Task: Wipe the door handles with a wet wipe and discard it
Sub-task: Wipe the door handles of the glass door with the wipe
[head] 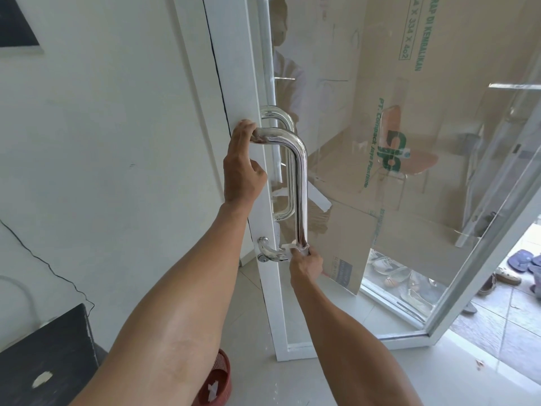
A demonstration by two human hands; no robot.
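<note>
At the edge of the white-framed glass door, I am standing with both arms stretched forward onto the near chrome pull handle. My left hand is gripping the top of it, fingers curled over the upper horizontal bar where it meets the frame, thumb lying along the door edge. My right hand is working at the bottom bend of the same handle, closed around the wet wipe, which is showing as a small white fold pressed against the metal just where the vertical bar is turning into the lower bar. Only part of the wipe is peeking out above my fingers; the rest is hidden in my grip.

A second chrome handle is sitting on the far side of the glass, its top curve showing just behind and above the near one. Below my left wrist, a small lever handle is sticking out of the frame, just beside the wipe.

Behind the glass, a large cardboard box with green printing is leaning, and several shoes are lying on the floor beyond. Down by my left forearm, a red mesh basket is sitting on the pale tile floor with white scraps inside, next to a dark table.
</note>
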